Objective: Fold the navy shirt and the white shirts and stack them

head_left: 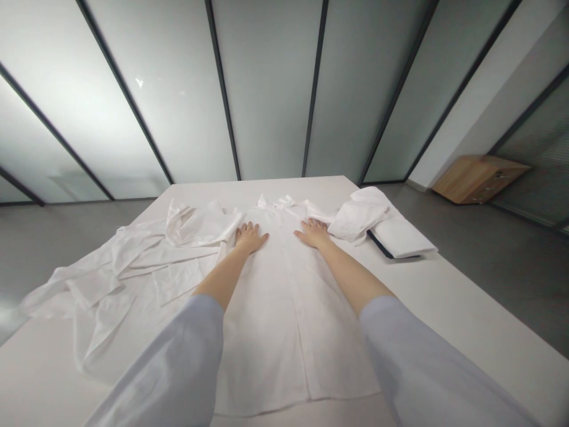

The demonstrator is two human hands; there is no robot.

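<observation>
Spread flat, gripping nothing, our left hand (251, 238) and right hand (313, 233) rest far along a white cloth shirt (275, 302) lying near-to-far.

Counting one left hand (251, 237) and one right hand (313, 233), two in all, plus two pale blue sleeves (169, 356). Adding one spread white shirt (271, 308), one heap of crumpled white cloth (151, 258) with layers too tangled to number, and one flat white bundle (402, 236) with one dark edge (379, 244). Then making out one table (444, 302), one wooden cabinet (471, 178), one pale pillar (493, 89), at least six frosted panels (269, 89) and at least six dark bars (315, 89) between them
</observation>
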